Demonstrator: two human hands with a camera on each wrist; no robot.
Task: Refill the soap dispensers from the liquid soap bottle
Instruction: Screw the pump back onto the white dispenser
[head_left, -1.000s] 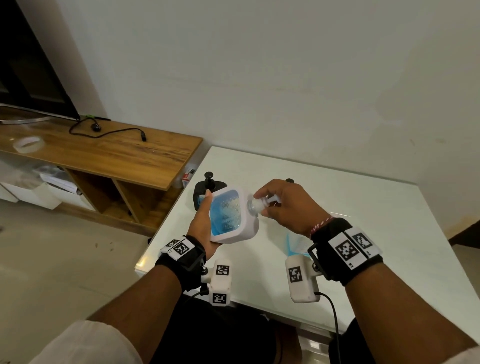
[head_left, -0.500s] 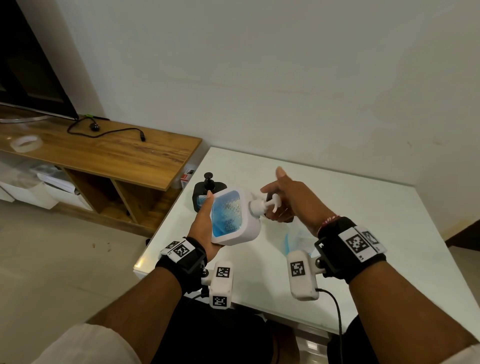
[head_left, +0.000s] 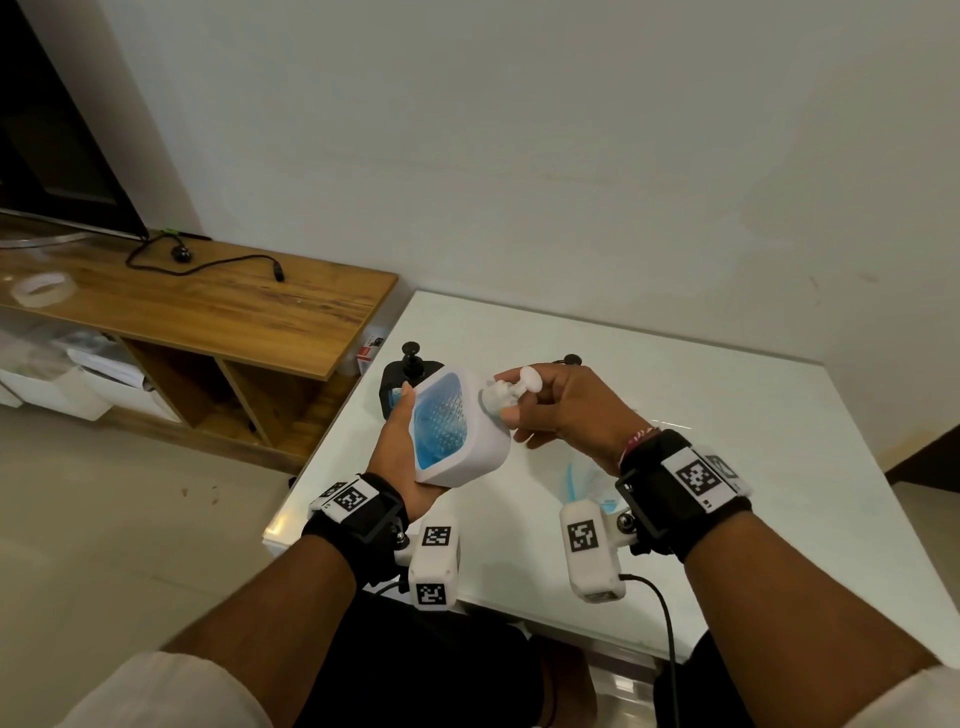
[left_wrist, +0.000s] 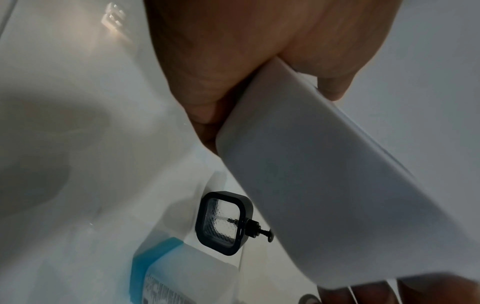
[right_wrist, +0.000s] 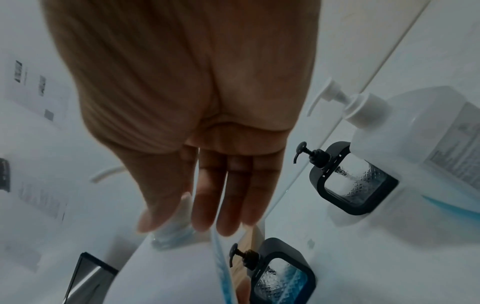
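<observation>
A white square soap dispenser (head_left: 457, 431) with blue soap inside is held tilted above the white table (head_left: 701, 395). My left hand (head_left: 400, 441) grips its body from the left, and its white side (left_wrist: 324, 185) fills the left wrist view. My right hand (head_left: 506, 400) pinches the dispenser's white pump (head_left: 530, 382) between thumb and fingers. The large liquid soap bottle (right_wrist: 420, 148) with a white pump stands on the table; from the head it is mostly hidden under my right wrist, with only a blue sliver (head_left: 579, 478) showing.
Two black-framed glass dispensers stand on the table: one (head_left: 410, 374) behind the white dispenser near the left edge, one (right_wrist: 355, 181) next to the large bottle. A wooden TV bench (head_left: 208, 306) stands left of the table. The wall runs close behind.
My right hand let its fingers off the pump, turned at the wrist, and now pinches the pump again. The left hand kept the white dispenser almost still.
</observation>
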